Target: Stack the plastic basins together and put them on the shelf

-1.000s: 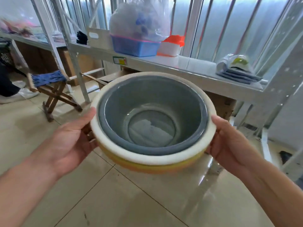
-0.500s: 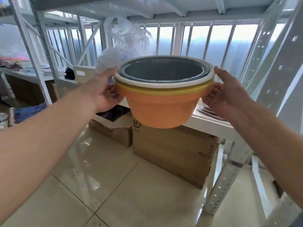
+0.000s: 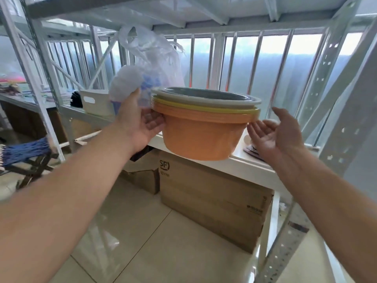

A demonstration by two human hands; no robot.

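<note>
A nested stack of plastic basins [image 3: 204,135] is at the front edge of the white metal shelf [image 3: 255,166], its base seeming to rest on it. The outer basin is orange, with yellow, white and grey rims showing above. My left hand [image 3: 138,123] grips the stack's left rim, thumb on top and fingers underneath. My right hand [image 3: 275,131] is open beside the right rim, palm facing the basin, fingertips close to it but not gripping.
A clear plastic bag [image 3: 151,64] and a white box [image 3: 95,103] sit on the shelf to the left. Folded cloth [image 3: 253,150] lies on the shelf to the right. Cardboard boxes [image 3: 214,201] stand underneath. A perforated shelf post [image 3: 285,242] rises at right; a folding stool [image 3: 26,156] is at left.
The stack has been lifted from waist height and carried forward to the shelf. My right hand has let go of the rim and opened; my left hand still holds on.
</note>
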